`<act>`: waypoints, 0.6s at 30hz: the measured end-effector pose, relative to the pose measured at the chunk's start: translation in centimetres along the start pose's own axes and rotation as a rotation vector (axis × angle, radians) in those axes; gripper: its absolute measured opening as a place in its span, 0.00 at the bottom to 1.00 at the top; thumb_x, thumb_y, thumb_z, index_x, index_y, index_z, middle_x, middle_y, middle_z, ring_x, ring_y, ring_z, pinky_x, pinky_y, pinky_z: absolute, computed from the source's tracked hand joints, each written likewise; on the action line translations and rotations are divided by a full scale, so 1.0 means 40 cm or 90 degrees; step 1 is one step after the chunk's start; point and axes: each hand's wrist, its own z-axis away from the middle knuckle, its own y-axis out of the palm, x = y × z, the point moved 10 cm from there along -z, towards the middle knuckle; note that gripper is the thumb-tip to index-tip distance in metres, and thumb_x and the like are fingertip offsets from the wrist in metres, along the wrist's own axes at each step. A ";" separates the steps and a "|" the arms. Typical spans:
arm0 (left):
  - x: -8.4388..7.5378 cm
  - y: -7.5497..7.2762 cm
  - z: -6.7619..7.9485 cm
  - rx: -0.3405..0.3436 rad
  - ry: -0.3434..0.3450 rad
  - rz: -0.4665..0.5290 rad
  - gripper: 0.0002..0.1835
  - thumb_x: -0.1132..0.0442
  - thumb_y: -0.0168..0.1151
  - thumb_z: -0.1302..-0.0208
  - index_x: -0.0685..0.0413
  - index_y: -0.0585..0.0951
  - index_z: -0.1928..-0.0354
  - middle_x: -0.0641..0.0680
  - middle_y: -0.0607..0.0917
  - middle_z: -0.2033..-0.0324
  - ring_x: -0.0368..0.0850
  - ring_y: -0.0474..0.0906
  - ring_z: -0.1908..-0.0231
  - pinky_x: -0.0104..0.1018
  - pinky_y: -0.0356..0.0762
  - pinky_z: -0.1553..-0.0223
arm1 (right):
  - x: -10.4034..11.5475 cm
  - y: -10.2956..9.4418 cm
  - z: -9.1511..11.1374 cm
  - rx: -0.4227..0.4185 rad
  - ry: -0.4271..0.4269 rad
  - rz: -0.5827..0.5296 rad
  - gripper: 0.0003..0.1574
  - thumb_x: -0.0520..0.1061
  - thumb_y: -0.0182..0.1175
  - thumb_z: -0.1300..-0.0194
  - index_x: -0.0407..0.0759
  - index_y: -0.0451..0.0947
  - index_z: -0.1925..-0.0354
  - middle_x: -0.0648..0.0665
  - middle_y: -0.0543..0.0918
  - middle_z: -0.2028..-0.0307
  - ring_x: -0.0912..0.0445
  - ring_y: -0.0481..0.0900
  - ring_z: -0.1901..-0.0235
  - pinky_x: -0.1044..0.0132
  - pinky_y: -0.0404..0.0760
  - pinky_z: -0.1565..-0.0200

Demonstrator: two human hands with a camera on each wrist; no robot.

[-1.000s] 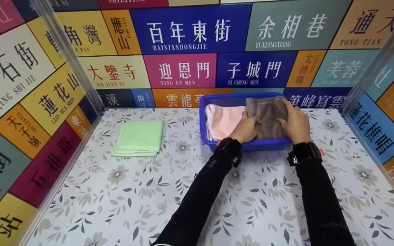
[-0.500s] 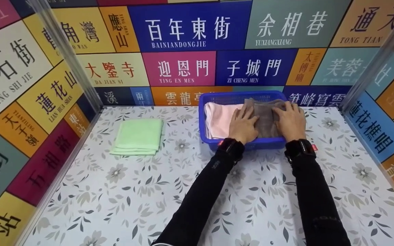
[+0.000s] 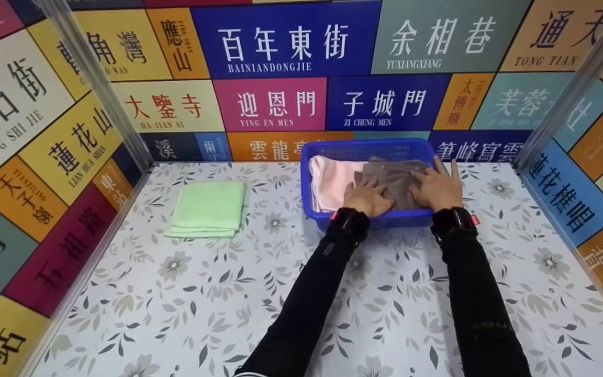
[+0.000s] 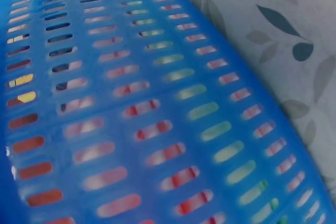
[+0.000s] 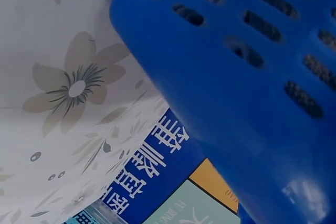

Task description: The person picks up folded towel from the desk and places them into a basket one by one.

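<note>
A blue plastic basket [image 3: 312,212] stands at the back of the table, right of the middle. Inside it a folded pink towel [image 3: 330,180] lies on the left and a folded grey-brown towel [image 3: 393,178] on the right. My left hand [image 3: 367,196] and my right hand [image 3: 437,186] both lie flat on the grey-brown towel, fingers stretched out, pressing it down. Both wrist views show only the basket's slotted blue wall [image 4: 131,108] [image 5: 252,77] up close, with no hand in them.
A folded green towel [image 3: 207,209] lies on the flower-patterned table [image 3: 186,293] at the back left. Walls with coloured street-name panels [image 3: 275,47] close in the back and both sides, with metal posts [image 3: 97,89] at the corners.
The grey-brown towel was held raised over the basket; it now lies down inside it. Both hands have gone from gripping it to lying flat on top of it.
</note>
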 end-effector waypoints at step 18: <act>0.003 0.004 0.006 0.024 0.001 0.031 0.34 0.32 0.35 0.23 0.24 0.54 0.18 0.38 0.49 0.17 0.39 0.43 0.18 0.51 0.48 0.19 | 0.003 0.003 -0.004 -0.003 -0.003 -0.069 0.37 0.54 0.49 0.23 0.43 0.64 0.23 0.28 0.62 0.24 0.34 0.40 0.19 0.29 0.38 0.24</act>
